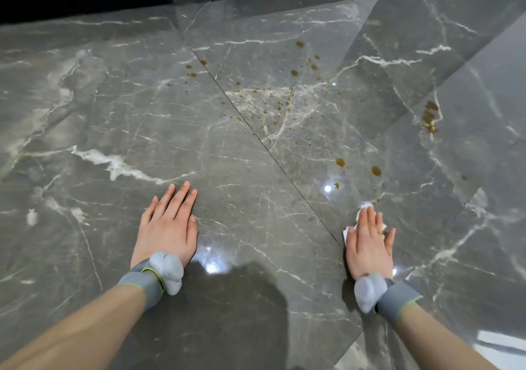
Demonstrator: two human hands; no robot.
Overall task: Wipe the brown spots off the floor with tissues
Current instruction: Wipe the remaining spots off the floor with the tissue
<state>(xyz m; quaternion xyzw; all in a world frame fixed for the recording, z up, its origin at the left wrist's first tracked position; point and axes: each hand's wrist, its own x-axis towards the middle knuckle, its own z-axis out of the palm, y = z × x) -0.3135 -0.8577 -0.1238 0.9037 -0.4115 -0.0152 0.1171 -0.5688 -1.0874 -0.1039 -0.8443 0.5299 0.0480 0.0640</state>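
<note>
Floor [113, 99]: polished grey marble tile with white veining, and a dark joint line [256, 133] running from 11 o'clock down toward 5 o'clock across the middle of the view. A black skirting strip [85, 2] borders the floor at 12 o'clock.

Left hand [168, 224]: at 7 o'clock from centre, palm down and flat on bare tile, fingers straight and close together, holding nothing.

Right hand [370, 241]: at 4 o'clock from centre, also flat with straight fingers, pressing down on a white tissue [367, 206]. The tissue lies under the palm and fingers; its edges show at the fingertips, at 12 o'clock of the hand, and along the thumb side at 9 o'clock.

The two hands are well apart, each on its own side of the joint line.

Brown spots [376, 171]: not yet wiped. The nearest drops sit just beyond the tissue at 12 o'clock of the right hand; a scatter of fine specks spreads further out toward 11 and 12 o'clock, and a denser brown patch [430, 117] lies at 1 o'clock.

Each wrist carries a grey band with a pale grey device — left [166, 273], right [368, 292].
</note>
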